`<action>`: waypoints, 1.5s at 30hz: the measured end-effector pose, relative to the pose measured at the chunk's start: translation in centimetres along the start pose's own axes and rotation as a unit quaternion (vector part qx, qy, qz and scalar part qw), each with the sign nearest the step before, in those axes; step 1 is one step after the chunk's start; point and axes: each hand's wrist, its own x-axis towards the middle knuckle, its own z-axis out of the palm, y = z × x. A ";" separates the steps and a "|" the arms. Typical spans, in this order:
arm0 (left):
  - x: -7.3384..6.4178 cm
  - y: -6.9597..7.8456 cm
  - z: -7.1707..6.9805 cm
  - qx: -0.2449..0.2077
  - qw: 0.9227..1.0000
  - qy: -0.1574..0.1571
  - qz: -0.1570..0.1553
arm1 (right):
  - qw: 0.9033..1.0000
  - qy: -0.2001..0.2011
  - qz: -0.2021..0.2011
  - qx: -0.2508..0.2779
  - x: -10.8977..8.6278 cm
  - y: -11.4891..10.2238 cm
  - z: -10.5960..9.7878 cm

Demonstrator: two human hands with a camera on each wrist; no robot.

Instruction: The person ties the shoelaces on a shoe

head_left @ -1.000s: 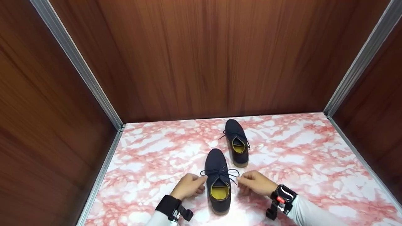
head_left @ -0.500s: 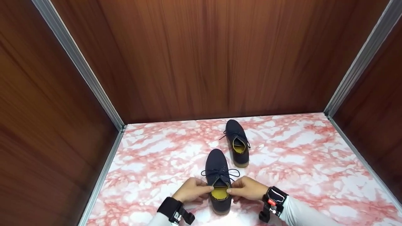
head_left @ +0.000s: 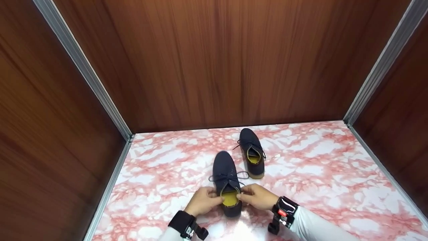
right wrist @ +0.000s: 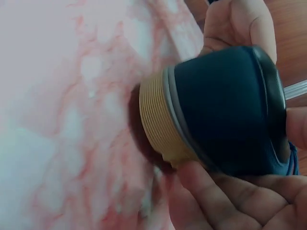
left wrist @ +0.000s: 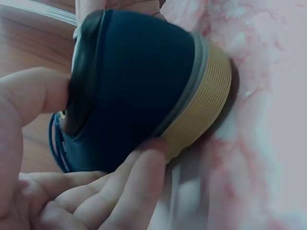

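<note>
A dark navy lace-up shoe (head_left: 224, 164) with a yellow insole and tied laces points its toe away from me in the head view. My left hand (head_left: 204, 202) grips its left side, thumb over the collar and fingers along the outside. On the opposite side my right hand (head_left: 260, 196) holds it the same way. Both wrist views show the shoe's heel (left wrist: 139, 81) and its ribbed tan sole (right wrist: 158, 115), with fingertips right at the sole's edge. Farther back and slightly right stands the matching shoe (head_left: 249, 142), its laces tied too.
The shoes are on a table top (head_left: 160, 174) with a red and white marbled pattern. Brown wood-grain panels (head_left: 214, 67) enclose it at the back and both sides, with metal rails (head_left: 83, 70) along the corners.
Both hands came off the lace loops and took hold of the near shoe's collar sides. That shoe has since moved forward and slightly left; the far shoe stayed put.
</note>
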 end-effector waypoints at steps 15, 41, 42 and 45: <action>5.0 0.8 -1.3 -0.004 0.985 0.173 -0.011 | 0.991 0.133 0.027 0.013 7.0 -1.9 0.1; 10.1 -0.7 -1.5 0.051 0.976 0.205 -0.047 | 0.975 0.176 0.108 0.082 10.9 -0.9 0.6; 10.2 -0.7 -1.5 0.051 0.976 0.206 -0.047 | 0.975 0.177 0.110 0.082 10.9 -0.9 0.6; 10.4 -0.6 -1.5 0.050 0.975 0.211 -0.043 | 0.974 0.187 0.112 0.068 11.1 -0.9 0.6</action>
